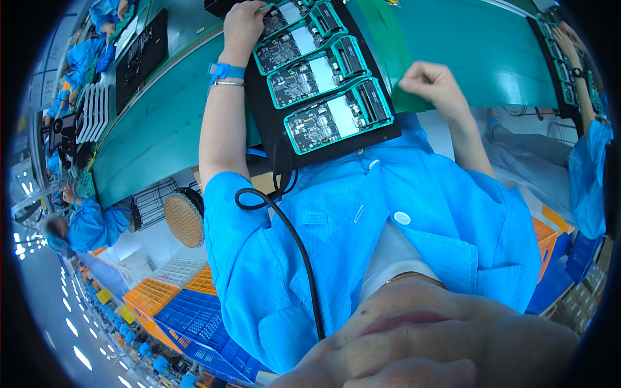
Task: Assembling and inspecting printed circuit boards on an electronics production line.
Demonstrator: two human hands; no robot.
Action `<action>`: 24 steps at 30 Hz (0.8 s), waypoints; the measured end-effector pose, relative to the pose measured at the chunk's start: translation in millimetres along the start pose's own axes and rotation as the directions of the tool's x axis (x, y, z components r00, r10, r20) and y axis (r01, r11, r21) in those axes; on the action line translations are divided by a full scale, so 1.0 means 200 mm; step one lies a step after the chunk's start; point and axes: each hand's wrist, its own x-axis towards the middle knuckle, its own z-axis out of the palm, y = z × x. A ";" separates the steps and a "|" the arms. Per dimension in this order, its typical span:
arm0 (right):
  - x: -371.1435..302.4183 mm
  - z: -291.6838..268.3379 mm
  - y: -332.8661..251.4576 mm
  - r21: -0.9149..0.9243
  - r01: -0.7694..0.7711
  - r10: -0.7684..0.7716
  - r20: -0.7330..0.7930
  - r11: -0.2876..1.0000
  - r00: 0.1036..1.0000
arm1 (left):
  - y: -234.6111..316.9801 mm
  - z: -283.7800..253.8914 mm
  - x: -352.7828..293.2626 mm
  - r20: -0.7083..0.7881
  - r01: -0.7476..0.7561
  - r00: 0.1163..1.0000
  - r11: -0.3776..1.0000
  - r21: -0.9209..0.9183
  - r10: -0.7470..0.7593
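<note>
A black tray (383, 134) in front of me holds several teal-framed device housings, lined up one behind another. Each has a circuit board, a silvery-white plate and a black section at its right end; the nearest housing (341, 118) shows most fully. My left hand (243, 29) is at the far left of the row, its fingertips closed together beside the farthest housing (278, 18). What they pinch is too small to tell. Right of the tray, my right hand (432, 85) is raised with curled fingers, thumb against index finger; anything between them is hidden. A blue strap (226, 71) circles my left wrist.
The green worktop (466, 52) extends to both sides, with a translucent green sheet (391, 45) beside the tray. A black cable (301, 239) hangs across my front. Co-workers sit at left and right. Orange and blue crates (200, 323) stand behind me, near a woven stool (184, 218).
</note>
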 end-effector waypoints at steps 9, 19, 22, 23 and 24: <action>-0.22 0.07 0.07 -0.162 -0.166 0.206 0.271 0.973 0.940 | 0.01 -0.38 -0.58 0.164 0.578 0.799 0.814 0.058 -0.579; -0.24 0.23 0.06 -0.002 -0.194 0.193 0.093 0.981 0.977 | 0.21 -0.53 -0.64 0.471 0.823 0.546 0.340 -0.454 -0.693; -0.25 0.20 0.11 0.167 -0.109 0.122 -0.069 0.980 0.990 | 0.27 -0.62 -0.62 0.607 0.873 0.460 0.206 -0.442 -0.649; -0.24 0.21 0.12 0.210 -0.066 0.103 -0.169 0.975 0.980 | 0.28 -0.65 -0.62 0.652 0.878 0.453 0.178 -0.445 -0.608; -0.24 0.20 0.10 0.118 0.001 0.026 -0.229 0.993 0.973 | 0.28 -0.67 -0.63 0.687 0.883 0.450 0.171 -0.436 -0.571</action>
